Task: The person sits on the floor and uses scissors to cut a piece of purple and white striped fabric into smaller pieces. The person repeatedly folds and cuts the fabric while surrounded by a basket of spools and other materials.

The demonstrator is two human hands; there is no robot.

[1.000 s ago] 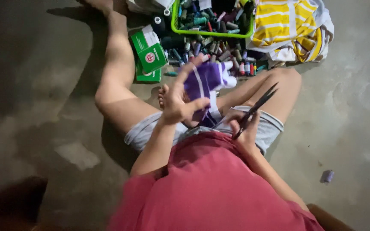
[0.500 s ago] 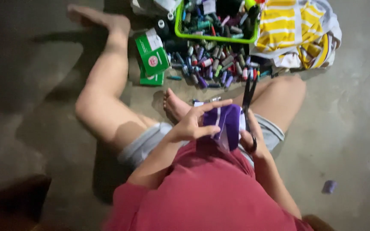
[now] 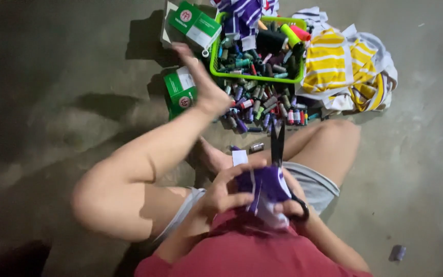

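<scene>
I see my left hand (image 3: 221,197) with its grip closed on a piece of purple cloth (image 3: 263,185) over my lap, just above the red shirt (image 3: 247,251). My right hand (image 3: 290,208) has its grip closed on black scissors (image 3: 278,146), blades pointing up beside the cloth. Spools of thread (image 3: 262,105) lie on the floor before a green basket (image 3: 255,78)

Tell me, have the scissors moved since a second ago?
Yes. The scissors swung from slanting beside the right knee to pointing straight up at the spools, held behind the purple cloth.
</scene>
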